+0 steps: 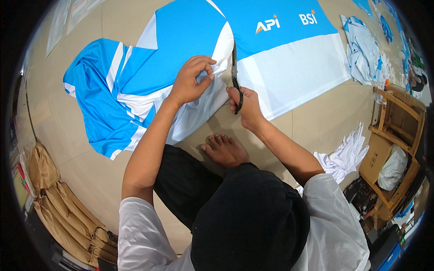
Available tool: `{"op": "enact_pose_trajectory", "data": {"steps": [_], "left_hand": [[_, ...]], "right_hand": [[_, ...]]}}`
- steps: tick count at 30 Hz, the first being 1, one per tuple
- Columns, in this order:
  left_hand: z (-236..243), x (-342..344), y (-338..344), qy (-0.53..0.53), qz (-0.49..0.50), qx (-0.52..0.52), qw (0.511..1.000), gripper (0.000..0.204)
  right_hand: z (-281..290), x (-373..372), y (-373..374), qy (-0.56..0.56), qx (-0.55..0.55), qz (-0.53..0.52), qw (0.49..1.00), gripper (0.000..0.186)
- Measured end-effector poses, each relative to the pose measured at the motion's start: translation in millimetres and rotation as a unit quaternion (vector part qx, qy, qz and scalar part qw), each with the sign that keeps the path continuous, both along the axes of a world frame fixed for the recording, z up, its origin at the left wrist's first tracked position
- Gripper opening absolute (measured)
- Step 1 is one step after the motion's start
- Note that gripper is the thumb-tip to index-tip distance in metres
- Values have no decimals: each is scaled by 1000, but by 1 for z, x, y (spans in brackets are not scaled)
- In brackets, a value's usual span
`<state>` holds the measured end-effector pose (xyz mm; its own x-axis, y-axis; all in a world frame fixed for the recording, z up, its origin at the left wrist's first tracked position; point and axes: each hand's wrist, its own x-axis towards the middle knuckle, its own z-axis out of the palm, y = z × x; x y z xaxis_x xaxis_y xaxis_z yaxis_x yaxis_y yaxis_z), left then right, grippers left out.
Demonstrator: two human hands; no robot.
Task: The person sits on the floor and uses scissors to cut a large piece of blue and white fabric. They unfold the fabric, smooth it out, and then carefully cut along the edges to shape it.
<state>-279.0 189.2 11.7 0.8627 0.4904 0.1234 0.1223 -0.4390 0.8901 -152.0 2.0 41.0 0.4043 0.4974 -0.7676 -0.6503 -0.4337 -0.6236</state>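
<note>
Blue and white printed fabric [185, 36] lies spread over the floor in front of me. My left hand [194, 79] rests on its white edge, with thumb and fingertips curled together on the cloth. In my right hand [248, 106] is a pair of black-handled scissors [234, 72], thumb and fingers through the handles. The blades point away from me, along the gap between the left fabric and a blue and pale white panel [289, 67] on the right. Beside my left forearm, a bunched blue piece with white stripes [99, 99] lies in folds.
My bare foot [224, 150] is on the tiled floor, just below the fabric. White cloth scraps [343, 153] and a pale blue pile [361, 49] lie to the right, near a wooden frame [400, 113] and a cardboard box [376, 153]. Brown paper-like bundles [68, 217] are at lower left.
</note>
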Motion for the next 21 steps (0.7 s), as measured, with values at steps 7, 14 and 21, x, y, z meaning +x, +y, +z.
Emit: {"op": "enact_pose_trajectory", "data": {"steps": [7,14,21], "left_hand": [[0,1,0,4,-4,8,1000,13],[0,0,0,0,-6,11,1000,13],[-1,0,0,-4,-3,8,1000,15]], "right_hand": [[-6,18,3,-10,24,24,999,27],[-1,27,13,-17,-3,25,1000,26],[1,33,15,-22,-17,32,999,27]]}}
